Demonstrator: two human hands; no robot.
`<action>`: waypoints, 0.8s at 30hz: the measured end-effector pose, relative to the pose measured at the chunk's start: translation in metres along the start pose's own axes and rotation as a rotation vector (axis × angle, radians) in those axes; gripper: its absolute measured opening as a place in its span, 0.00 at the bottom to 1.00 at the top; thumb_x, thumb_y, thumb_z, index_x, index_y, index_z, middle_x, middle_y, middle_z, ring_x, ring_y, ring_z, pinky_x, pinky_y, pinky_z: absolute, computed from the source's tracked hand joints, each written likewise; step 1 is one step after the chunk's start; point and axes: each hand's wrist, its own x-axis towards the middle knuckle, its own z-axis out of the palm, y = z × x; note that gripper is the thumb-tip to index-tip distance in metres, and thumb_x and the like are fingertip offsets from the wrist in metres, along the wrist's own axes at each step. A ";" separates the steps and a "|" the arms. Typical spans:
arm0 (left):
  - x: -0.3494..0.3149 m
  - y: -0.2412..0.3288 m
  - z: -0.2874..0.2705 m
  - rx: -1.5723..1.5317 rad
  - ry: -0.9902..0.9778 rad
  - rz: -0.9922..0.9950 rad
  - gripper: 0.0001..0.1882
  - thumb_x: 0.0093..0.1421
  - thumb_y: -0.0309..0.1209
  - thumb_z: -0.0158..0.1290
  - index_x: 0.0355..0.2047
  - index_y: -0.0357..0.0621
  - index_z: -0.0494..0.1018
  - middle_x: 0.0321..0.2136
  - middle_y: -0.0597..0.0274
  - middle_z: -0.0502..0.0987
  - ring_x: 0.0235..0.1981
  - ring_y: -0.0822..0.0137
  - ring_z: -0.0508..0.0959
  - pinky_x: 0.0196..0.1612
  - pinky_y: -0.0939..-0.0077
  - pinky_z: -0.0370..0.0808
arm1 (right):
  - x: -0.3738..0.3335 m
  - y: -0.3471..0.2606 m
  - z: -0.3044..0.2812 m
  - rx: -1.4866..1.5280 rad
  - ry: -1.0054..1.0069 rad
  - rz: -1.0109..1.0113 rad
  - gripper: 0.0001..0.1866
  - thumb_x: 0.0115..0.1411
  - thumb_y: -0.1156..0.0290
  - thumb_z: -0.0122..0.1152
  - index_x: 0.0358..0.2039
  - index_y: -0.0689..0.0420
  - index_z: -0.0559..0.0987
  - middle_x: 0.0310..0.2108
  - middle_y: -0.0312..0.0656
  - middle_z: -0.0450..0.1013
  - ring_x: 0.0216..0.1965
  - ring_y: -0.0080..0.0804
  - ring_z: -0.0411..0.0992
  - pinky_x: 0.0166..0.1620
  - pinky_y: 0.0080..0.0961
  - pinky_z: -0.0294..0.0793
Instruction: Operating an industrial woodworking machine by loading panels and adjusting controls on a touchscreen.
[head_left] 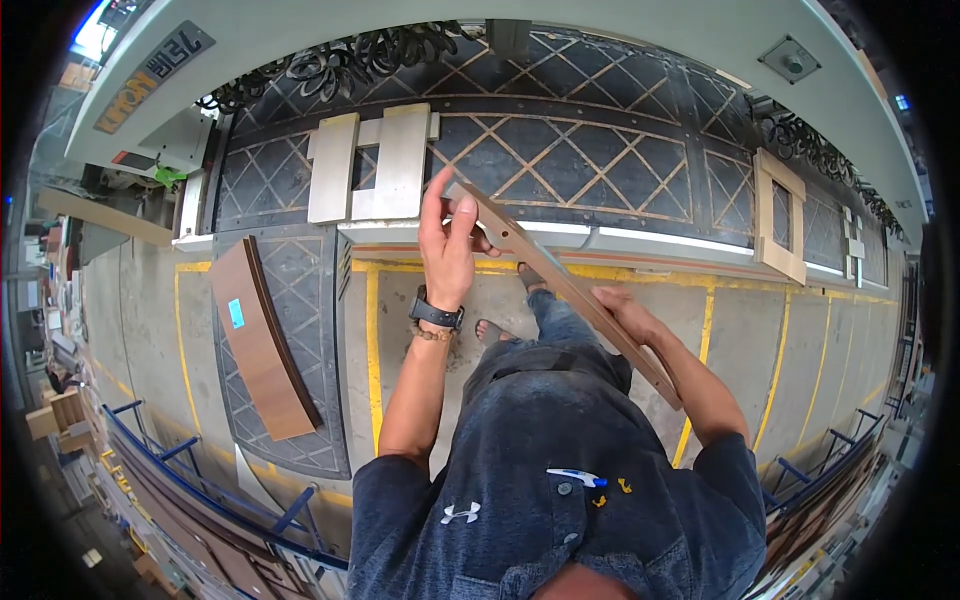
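Observation:
A long, narrow brown wood panel (pixel 572 288) is held edge-up in front of my body, slanting from upper left to lower right. A small dark hole shows near its upper end. My left hand (pixel 447 240) is closed on that upper end, with thumb and fingers on either side. Farther down its length, my right hand (pixel 632 318) grips the panel, and my right forearm runs alongside it. Some fingers of both hands are hidden behind the panel. Left of my left arm lies a stack of brown panels (pixel 262 345), with a cyan label on the top one.
Ahead stretches a black machine bed (pixel 590 165) with crossed grooves, beneath a pale overhead beam (pixel 640 18). Light wooden pieces (pixel 402 165) lie on its left part, and a wooden frame (pixel 779 215) sits at its right. Blue metal rails (pixel 180 450) stand behind me at left.

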 end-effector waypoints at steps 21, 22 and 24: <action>-0.007 -0.002 -0.009 -0.105 0.051 -0.040 0.24 0.72 0.35 0.47 0.66 0.45 0.61 0.44 0.60 0.73 0.37 0.68 0.80 0.29 0.72 0.86 | 0.024 -0.009 0.002 -0.037 0.092 -0.144 0.21 0.74 0.56 0.45 0.39 0.60 0.80 0.32 0.29 0.74 0.36 0.19 0.67 0.44 0.25 0.68; -0.007 -0.007 -0.012 -0.153 0.089 -0.057 0.24 0.72 0.35 0.46 0.66 0.46 0.60 0.46 0.60 0.74 0.40 0.67 0.80 0.31 0.71 0.87 | 0.031 -0.012 -0.008 -0.025 0.100 -0.145 0.21 0.74 0.56 0.45 0.39 0.60 0.80 0.32 0.29 0.74 0.36 0.19 0.67 0.44 0.25 0.68; -0.010 -0.011 -0.015 -0.172 0.085 -0.081 0.24 0.72 0.35 0.45 0.67 0.47 0.59 0.47 0.59 0.74 0.42 0.65 0.80 0.33 0.70 0.87 | 0.044 -0.020 -0.029 -0.162 0.032 -0.138 0.20 0.74 0.58 0.45 0.38 0.59 0.80 0.31 0.29 0.73 0.35 0.18 0.66 0.43 0.24 0.68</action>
